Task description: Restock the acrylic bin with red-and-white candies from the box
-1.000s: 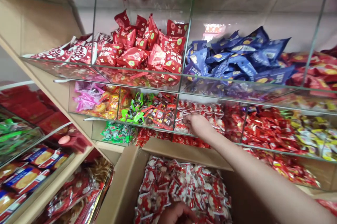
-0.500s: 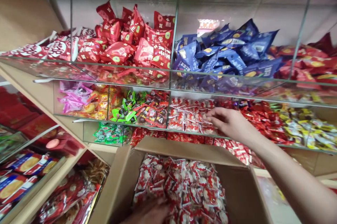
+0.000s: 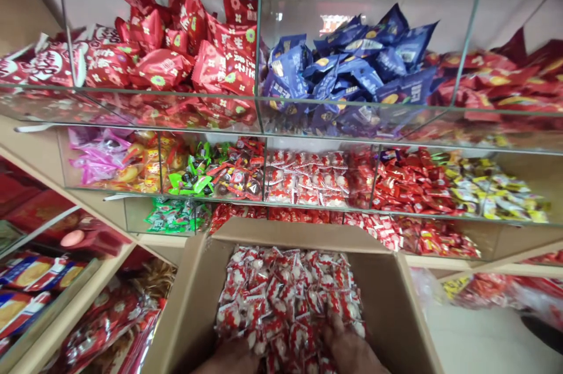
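Note:
Low in the view stands an opened cardboard box [image 3: 185, 303] with many small wrapped sweets [image 3: 285, 286] in it, in clear, red and white wrappers. My left hand [image 3: 233, 357] is in the box at the left side of the sweets, its fingers blurred and partly sunk among them. On the right side, my right hand [image 3: 347, 346] touches the sweets with its fingers stretched forward and apart. Behind the box, a glass shelf compartment holds matching red and white sweets [image 3: 303, 177], laid in rows.
Glass dividers and front panes [image 3: 259, 40] edge the shelves. Above are red packets [image 3: 162, 66] and blue packets [image 3: 352, 63]. Red sweets [image 3: 409, 180] and yellow-wrapped sweets [image 3: 492, 186] fill compartments to the right. A wooden rack [image 3: 88, 315] slopes at the left.
My right hand has come down from the shelf compartment of red and white sweets into the box. My left hand stays in the box. The view has shifted to the right.

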`<state>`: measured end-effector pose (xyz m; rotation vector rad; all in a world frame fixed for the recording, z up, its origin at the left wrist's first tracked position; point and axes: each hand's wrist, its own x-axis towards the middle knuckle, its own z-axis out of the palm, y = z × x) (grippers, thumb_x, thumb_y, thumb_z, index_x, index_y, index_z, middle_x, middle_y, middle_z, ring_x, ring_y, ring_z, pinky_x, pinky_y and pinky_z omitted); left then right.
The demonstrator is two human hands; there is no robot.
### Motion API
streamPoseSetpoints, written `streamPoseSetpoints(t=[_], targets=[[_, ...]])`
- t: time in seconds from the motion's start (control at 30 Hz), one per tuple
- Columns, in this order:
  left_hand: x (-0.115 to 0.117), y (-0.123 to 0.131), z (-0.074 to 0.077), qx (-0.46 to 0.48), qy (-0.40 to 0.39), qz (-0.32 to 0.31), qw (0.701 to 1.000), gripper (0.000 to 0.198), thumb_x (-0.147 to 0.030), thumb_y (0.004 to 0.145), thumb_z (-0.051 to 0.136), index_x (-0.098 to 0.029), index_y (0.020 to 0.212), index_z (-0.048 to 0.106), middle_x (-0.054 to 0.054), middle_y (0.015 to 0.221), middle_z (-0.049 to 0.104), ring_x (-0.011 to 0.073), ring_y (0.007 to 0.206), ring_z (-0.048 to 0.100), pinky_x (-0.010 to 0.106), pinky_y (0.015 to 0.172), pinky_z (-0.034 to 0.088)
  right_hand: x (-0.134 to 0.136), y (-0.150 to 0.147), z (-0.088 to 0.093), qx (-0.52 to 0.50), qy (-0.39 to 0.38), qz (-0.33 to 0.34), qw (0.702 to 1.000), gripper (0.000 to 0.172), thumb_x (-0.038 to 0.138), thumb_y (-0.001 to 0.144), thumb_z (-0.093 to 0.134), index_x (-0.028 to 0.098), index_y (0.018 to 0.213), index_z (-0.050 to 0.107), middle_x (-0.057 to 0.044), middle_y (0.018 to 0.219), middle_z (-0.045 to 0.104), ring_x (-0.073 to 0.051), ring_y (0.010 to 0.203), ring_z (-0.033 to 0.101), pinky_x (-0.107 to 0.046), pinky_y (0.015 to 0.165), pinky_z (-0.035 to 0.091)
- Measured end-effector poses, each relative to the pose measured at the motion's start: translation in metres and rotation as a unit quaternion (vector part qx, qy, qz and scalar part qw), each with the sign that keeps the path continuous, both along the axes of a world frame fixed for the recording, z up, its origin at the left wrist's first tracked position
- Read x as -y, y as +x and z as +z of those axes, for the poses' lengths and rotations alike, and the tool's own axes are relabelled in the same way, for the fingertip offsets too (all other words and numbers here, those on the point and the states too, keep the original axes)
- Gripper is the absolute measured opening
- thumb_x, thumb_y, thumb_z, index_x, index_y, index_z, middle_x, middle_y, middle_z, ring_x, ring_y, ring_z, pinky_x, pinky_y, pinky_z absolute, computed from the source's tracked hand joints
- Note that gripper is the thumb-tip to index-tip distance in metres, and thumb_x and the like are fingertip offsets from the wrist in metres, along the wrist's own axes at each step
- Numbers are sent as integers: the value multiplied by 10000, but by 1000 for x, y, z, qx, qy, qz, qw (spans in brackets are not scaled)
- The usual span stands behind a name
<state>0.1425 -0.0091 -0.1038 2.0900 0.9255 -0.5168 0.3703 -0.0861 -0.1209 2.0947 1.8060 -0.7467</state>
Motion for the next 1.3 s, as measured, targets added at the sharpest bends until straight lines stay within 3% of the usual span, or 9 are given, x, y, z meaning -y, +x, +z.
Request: streamPoseSetpoints(t=[0.13,0.27,0.47,0.6,0.7,0.83,1.03,1.17,1.3], targets=[[-4,4,27,-19,31,-35,999,258,-310,693,476,-215,858,650,78,954,637,253,891,562,340,766,412,-2,-2,-4,75,-3,-16,997,583,-83,726,265,180,1197,486,-206,1149,542,-233,808,648,-329,634,505],[-10,12,54,1,23,-56,998,312,-281,678,486,-256,965,605,49,986,627,240,898,567,329,752,428,-2,2,4,19,-1,-25,999,496,-67,730,331,163,1119,534,-153,904,663,-242,807,645,-338,650,489],[-10,31,84,111,-28,56,992,397,-300,726,504,-310,1122,529,5,1098,596,202,972,545,305,841,402,-5,17,41,-148,97,-65,982,160,102,737,462,151,785,606,-76,753,657,-172,710,611,-234,609,433],[-6,60,104,259,-28,145,954,529,-301,673,608,-281,1186,479,16,1167,559,196,1010,522,303,877,391,-20,10,90,-417,224,-194,859,130,276,761,493,169,692,518,24,561,509,-105,520,461,-211,483,359],[-10,81,116,351,-5,221,910,357,-319,715,591,-234,1061,588,36,1081,613,197,996,536,312,894,381,-29,0,117,-571,236,-246,747,210,376,744,546,168,749,515,46,574,465,-79,495,397,-195,452,317],[-20,90,125,404,-127,334,842,367,-321,708,620,-218,1057,578,24,894,670,171,811,601,293,740,468,-33,-3,131,-680,216,-314,627,236,408,739,573,184,794,521,85,510,405,-45,412,280,-175,397,229],[-13,95,132,464,-295,457,699,250,-340,668,667,-179,856,629,28,865,655,133,706,597,236,590,495,-36,-9,132,-680,288,-348,577,254,400,710,616,175,672,502,74,502,408,-50,436,300,-179,417,245],[-11,101,130,477,-258,463,701,261,-360,692,638,-168,869,640,30,779,664,136,620,610,226,523,495,-36,-13,127,-718,274,-371,522,224,381,740,592,188,680,496,55,539,460,-67,463,377,-191,447,290],[-13,104,121,494,-204,455,712,238,-350,727,601,-183,893,637,23,819,666,145,651,614,251,556,518,-34,-9,124,-752,215,-333,527,176,339,733,614,182,759,539,22,633,534,-92,562,476,-208,531,354]])
